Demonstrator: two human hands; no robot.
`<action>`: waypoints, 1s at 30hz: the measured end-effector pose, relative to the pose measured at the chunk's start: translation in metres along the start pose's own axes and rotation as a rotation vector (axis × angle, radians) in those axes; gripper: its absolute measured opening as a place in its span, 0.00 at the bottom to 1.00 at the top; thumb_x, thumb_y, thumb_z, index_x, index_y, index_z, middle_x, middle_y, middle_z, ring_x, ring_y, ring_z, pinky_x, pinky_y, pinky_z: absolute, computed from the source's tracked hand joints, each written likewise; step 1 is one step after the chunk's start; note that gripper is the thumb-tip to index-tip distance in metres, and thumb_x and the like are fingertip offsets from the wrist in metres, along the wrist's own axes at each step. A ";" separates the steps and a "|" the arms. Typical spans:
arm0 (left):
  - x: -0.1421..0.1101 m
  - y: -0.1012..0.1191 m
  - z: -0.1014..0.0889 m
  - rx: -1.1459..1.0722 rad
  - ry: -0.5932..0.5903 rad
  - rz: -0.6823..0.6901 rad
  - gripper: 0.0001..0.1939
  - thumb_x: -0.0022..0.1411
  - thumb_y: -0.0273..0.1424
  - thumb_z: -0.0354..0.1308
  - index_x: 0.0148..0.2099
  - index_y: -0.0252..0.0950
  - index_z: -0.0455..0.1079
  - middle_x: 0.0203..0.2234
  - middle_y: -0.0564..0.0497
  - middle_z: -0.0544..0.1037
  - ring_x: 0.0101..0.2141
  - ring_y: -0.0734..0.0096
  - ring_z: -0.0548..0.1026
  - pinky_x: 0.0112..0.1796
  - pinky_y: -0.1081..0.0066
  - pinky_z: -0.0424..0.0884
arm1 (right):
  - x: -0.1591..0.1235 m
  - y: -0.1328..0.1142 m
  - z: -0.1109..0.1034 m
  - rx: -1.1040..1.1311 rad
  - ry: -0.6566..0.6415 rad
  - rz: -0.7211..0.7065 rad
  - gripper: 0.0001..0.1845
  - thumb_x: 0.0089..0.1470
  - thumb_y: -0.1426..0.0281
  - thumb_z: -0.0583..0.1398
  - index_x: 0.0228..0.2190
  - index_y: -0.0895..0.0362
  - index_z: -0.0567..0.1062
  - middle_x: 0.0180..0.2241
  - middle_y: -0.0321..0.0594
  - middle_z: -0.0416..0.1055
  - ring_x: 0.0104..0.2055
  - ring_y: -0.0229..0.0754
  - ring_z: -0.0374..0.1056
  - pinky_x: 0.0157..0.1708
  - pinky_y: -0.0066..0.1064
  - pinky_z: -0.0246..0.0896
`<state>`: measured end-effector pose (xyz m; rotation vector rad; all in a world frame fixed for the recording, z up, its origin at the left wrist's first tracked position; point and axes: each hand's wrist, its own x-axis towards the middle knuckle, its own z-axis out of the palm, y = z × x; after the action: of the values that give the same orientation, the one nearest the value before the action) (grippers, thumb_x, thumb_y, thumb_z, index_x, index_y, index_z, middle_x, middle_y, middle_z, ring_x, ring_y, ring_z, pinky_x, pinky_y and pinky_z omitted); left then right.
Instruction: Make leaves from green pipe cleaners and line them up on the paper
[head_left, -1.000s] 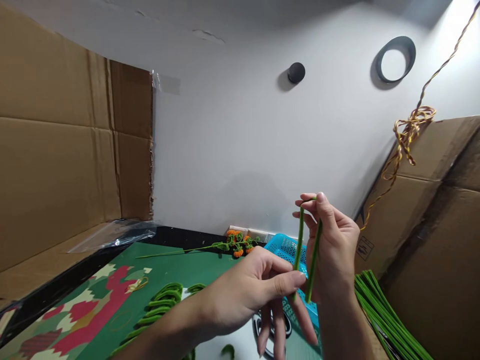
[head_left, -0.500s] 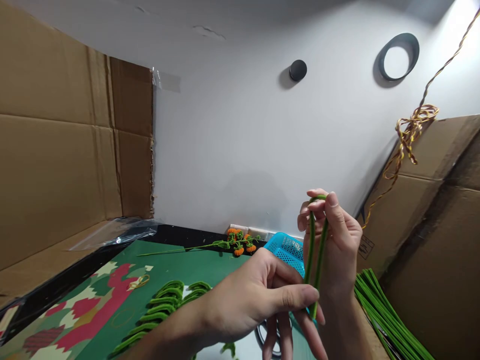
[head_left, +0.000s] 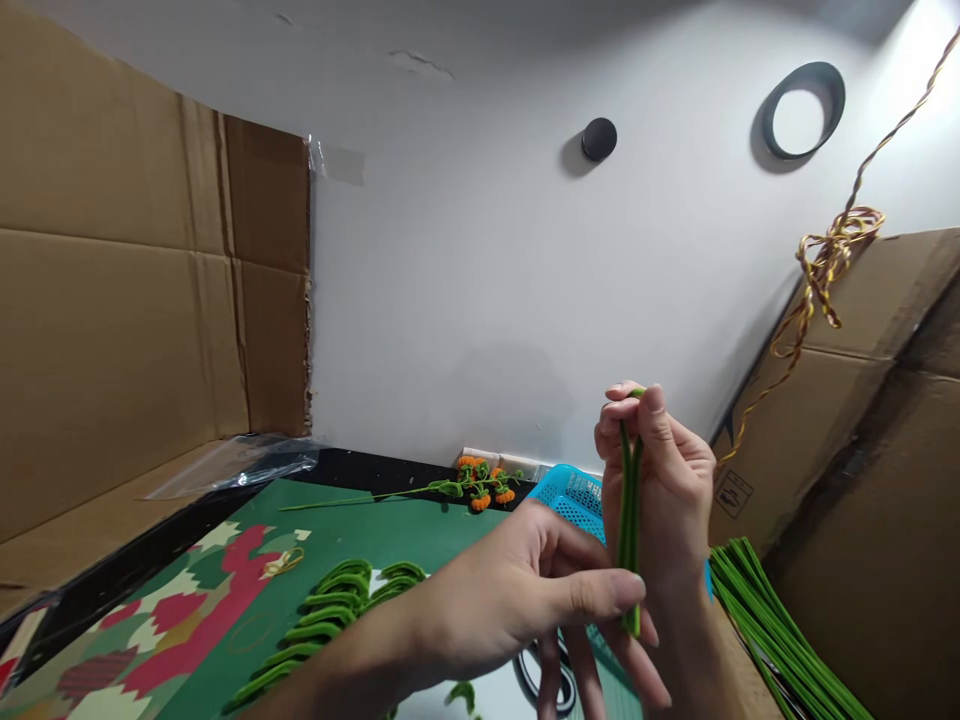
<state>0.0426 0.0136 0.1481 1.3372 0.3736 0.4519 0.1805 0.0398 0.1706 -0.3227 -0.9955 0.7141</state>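
Note:
A green pipe cleaner [head_left: 628, 500], bent double, stands nearly upright between my hands. My right hand [head_left: 664, 470] pinches its folded top with thumb and fingers. Lower down, my left hand [head_left: 517, 595] closes thumb and fingers on the two loose ends, its other fingers spread below. Both strands lie close together along most of their length. Beneath my left forearm, several curved green pipe cleaner pieces [head_left: 330, 610] lie in rows, partly hidden. Scissors [head_left: 564, 690] show their dark handles behind my left fingers.
Orange flowers [head_left: 480, 502] on a green stem lie near the wall, beside a blue perforated basket [head_left: 568, 497]. A bundle of straight green pipe cleaners [head_left: 780, 620] rests at right. Cardboard panels [head_left: 120, 300] flank the green mat [head_left: 300, 525]; twisted wire [head_left: 829, 255] hangs at right.
The two strands of the pipe cleaner have come together, and its fold is narrower. My right fingers have squeezed closer at the top. My left hand has hardly moved.

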 end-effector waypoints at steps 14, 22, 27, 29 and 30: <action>0.004 -0.005 0.000 -0.050 -0.009 0.061 0.19 0.70 0.44 0.62 0.40 0.30 0.79 0.35 0.35 0.87 0.19 0.67 0.82 0.12 0.79 0.66 | -0.004 -0.002 0.007 -0.132 0.004 -0.015 0.17 0.64 0.61 0.67 0.25 0.53 0.85 0.34 0.41 0.76 0.31 0.37 0.66 0.29 0.31 0.58; 0.004 -0.005 -0.002 -0.029 0.016 0.051 0.16 0.71 0.38 0.62 0.38 0.28 0.79 0.38 0.33 0.87 0.20 0.68 0.83 0.14 0.79 0.68 | -0.004 0.003 0.006 -0.134 0.034 -0.025 0.15 0.60 0.61 0.69 0.25 0.55 0.86 0.34 0.41 0.77 0.32 0.37 0.67 0.28 0.31 0.57; 0.002 -0.004 -0.002 0.070 0.073 0.057 0.15 0.71 0.35 0.61 0.37 0.28 0.80 0.37 0.34 0.88 0.19 0.69 0.82 0.14 0.80 0.67 | -0.002 -0.001 0.009 -0.067 0.007 0.082 0.20 0.62 0.59 0.67 0.22 0.56 0.84 0.35 0.43 0.81 0.26 0.34 0.63 0.28 0.31 0.58; 0.001 -0.004 -0.002 0.128 0.101 0.049 0.14 0.70 0.34 0.61 0.36 0.28 0.80 0.35 0.36 0.88 0.19 0.70 0.82 0.14 0.80 0.67 | -0.002 -0.004 0.010 -0.038 0.011 0.153 0.23 0.64 0.58 0.64 0.22 0.56 0.84 0.39 0.46 0.83 0.27 0.34 0.64 0.29 0.31 0.60; 0.000 -0.004 -0.002 0.143 0.103 0.047 0.14 0.70 0.34 0.62 0.35 0.29 0.80 0.33 0.37 0.88 0.19 0.70 0.82 0.14 0.80 0.67 | -0.002 -0.006 0.010 -0.027 0.019 0.185 0.23 0.64 0.57 0.64 0.22 0.57 0.84 0.42 0.47 0.83 0.28 0.35 0.66 0.30 0.32 0.61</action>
<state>0.0417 0.0144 0.1442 1.4675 0.4673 0.5424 0.1740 0.0336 0.1780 -0.4479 -0.9662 0.8642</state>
